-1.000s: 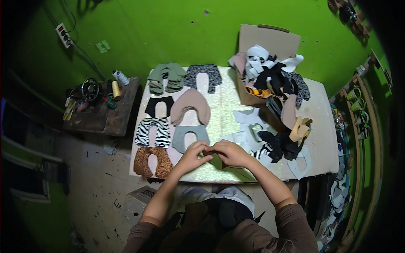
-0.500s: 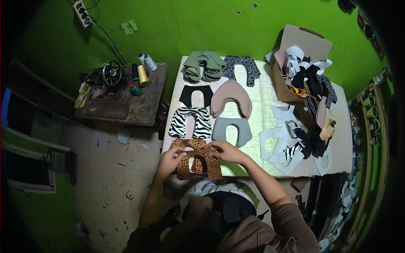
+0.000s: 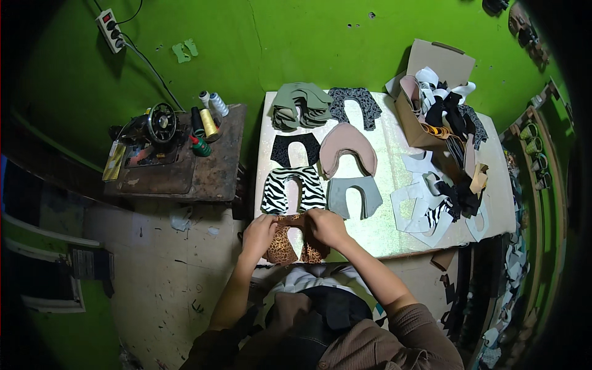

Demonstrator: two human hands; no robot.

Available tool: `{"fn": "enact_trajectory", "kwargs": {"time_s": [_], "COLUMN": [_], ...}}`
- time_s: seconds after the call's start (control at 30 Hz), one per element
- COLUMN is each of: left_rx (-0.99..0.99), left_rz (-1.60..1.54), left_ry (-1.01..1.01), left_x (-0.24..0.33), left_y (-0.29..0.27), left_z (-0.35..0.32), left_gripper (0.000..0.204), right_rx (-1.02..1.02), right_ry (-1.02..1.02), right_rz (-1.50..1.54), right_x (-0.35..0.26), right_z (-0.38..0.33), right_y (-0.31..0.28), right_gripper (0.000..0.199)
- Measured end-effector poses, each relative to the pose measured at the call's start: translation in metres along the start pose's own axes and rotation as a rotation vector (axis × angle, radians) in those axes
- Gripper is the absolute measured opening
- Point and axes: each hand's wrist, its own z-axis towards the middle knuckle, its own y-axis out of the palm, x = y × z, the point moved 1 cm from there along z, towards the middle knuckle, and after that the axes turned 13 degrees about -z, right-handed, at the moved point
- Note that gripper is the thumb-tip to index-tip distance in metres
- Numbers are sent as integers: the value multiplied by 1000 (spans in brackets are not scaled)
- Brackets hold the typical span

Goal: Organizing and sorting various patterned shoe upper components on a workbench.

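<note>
Leopard-print U-shaped cut pieces [image 3: 281,246] lie at the table's near left edge. My left hand [image 3: 259,235] has its fingers closed on their upper left side, and my right hand [image 3: 327,229] grips the upper right side; the fingertips are partly hidden. Just beyond are zebra-print pieces [image 3: 274,192], with a stack of grey pieces [image 3: 371,200] to their right. Farther back sit black pieces [image 3: 282,150] beside a thick pink stack [image 3: 349,137]. Along the far edge are olive-green pieces [image 3: 301,97] and dark grey patterned ones [image 3: 371,112].
On the right of the table [image 3: 394,154], white offcuts [image 3: 404,209] and black scraps spread below an open cardboard box [image 3: 412,126] full of scraps. To the left stands a sewing machine [image 3: 161,123] on a wooden table [image 3: 216,166] with thread cones [image 3: 209,125] and a green bottle [image 3: 200,147].
Both hands have drawn the leopard-print pieces into closer alignment, and the top piece no longer hangs askew. The view has shifted slightly.
</note>
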Motion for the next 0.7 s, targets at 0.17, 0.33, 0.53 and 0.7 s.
{"fn": "enact_trajectory", "kwargs": {"time_s": [0.17, 0.33, 0.53, 0.7], "left_rx": [53, -40, -80, -32], "left_rz": [160, 236, 345, 378], "left_ry": [60, 173, 129, 145], "left_x": [16, 11, 3, 27], "left_y": [9, 38, 50, 57], "left_z": [-5, -29, -36, -29], "left_gripper": [28, 45, 52, 46], "right_rx": [210, 234, 89, 108], "right_ry": [20, -202, -222, -244], "right_rz": [-263, -235, -316, -234], "right_x": [-15, -22, -8, -1], "right_z": [-14, -25, -31, -38], "right_y": [2, 35, 56, 43], "right_gripper": [32, 44, 59, 53]}}
